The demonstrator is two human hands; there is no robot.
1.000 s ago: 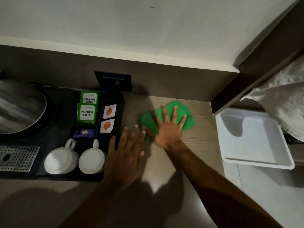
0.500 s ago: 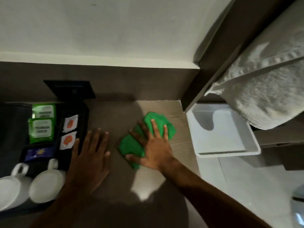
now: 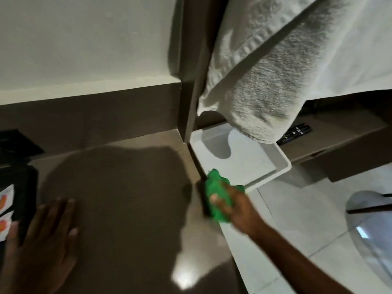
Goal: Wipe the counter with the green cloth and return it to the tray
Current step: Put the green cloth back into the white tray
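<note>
The green cloth (image 3: pixel 214 185) is bunched in my right hand (image 3: pixel 235 205), which grips it at the right edge of the brown counter (image 3: pixel 127 187), just before the near corner of the white tray (image 3: pixel 250 164). The cloth hangs over the counter's edge, partly hidden by my fingers. My left hand (image 3: pixel 45 236) lies flat on the counter at the lower left, fingers spread, holding nothing.
A white towel (image 3: pixel 275 71) hangs down over the tray's far end. A black tray with sachets (image 3: pixel 6 209) sits at the left edge. A remote control (image 3: pixel 294 133) lies on a shelf behind the tray. Tiled floor (image 3: pixel 297 219) lies to the right.
My right hand has gathered the cloth and carried it right, from the middle of the counter to its edge by the white tray. The view has swung right.
</note>
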